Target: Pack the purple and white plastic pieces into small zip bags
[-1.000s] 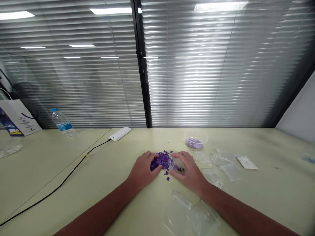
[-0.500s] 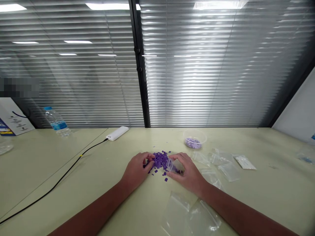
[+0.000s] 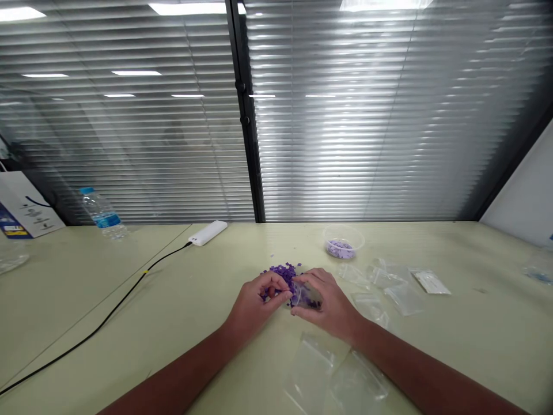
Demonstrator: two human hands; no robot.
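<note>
A pile of small dark purple square pieces lies on the table, partly hidden behind my hands. My right hand holds a small clear plastic bag between thumb and fingers, its mouth facing left. Purple pieces show through the bag's film. Close by its mouth is my left hand, thumb and fingertips pinched together. Whatever sits in that pinch is too small to make out.
Beyond my right hand, a round clear tub contains pale purple pieces. Flat clear bags lie at right, beside a white packet; more bags lie in front. A power bank with black cable and a bottle stand left.
My left hand has moved right, from the pile's left side to the bag's mouth. My right hand still holds the bag in nearly the same place.
</note>
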